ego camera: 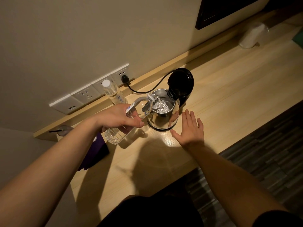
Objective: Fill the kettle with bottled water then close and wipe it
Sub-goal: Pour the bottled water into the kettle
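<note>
So the left hand [122, 117] has its fingers and thumb wrapped round a clear water bottle [131, 118], tipped over so the neck pokes past the rim of the kettle [161, 112], and you can see water [159, 104] streaming out and bubbling up inside the steel pot. The kettle sits on its base on the light wooden desk [229, 89], roughly mid-desk and close to the back ledge, with the black lid [180, 83] flipped up and standing open on the far side. The right hand [190, 128] is just flat on the desk, fingers straight and a bit spread, palm down, right beside the kettle's base on the near right side; can't tell if the thumb tip actually touches the base or not. A black power cord [147, 89] runs from behind the kettle to a plug in the white wall sockets [89, 92]. A second bottle [113, 92] with a white cap stands upright against the wall behind the left hand. There's a purple thing [95, 154] on the left edge of the desk, partly hidden under the left forearm, and a whitish wrapped item [250, 36] far off at the right end.
</note>
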`<move>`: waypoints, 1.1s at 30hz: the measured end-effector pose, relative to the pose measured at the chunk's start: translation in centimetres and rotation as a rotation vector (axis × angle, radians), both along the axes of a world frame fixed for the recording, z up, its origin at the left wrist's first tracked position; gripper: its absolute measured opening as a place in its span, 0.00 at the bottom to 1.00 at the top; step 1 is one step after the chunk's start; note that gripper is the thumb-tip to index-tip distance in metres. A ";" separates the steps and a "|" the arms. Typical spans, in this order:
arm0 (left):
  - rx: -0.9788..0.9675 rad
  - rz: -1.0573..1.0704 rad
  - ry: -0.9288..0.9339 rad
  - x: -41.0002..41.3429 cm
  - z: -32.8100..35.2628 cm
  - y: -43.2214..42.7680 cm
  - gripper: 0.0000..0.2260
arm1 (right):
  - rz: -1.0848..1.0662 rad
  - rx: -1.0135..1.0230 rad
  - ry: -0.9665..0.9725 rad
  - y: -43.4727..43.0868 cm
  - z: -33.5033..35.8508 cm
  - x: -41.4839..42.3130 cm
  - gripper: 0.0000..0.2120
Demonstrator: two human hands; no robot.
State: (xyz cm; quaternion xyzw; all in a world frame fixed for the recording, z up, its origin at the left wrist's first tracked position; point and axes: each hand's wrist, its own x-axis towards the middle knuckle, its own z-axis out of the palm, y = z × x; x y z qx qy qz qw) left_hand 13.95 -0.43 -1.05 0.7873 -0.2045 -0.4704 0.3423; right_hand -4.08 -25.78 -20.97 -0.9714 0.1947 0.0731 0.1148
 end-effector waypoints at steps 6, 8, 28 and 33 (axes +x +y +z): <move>-0.011 -0.009 -0.003 0.0 0.2 0.0 0.25 | -0.003 0.005 -0.003 0.0 0.0 0.0 0.47; -0.016 -0.027 -0.012 0.0 0.3 -0.1 0.25 | -0.007 0.005 -0.008 0.0 0.0 0.0 0.47; -0.023 -0.043 0.070 0.5 0.4 -0.2 0.15 | -0.006 0.003 0.001 0.0 0.0 0.1 0.47; -0.015 -0.063 0.034 0.5 0.4 -0.3 0.14 | -0.005 0.007 -0.001 0.0 0.1 0.0 0.47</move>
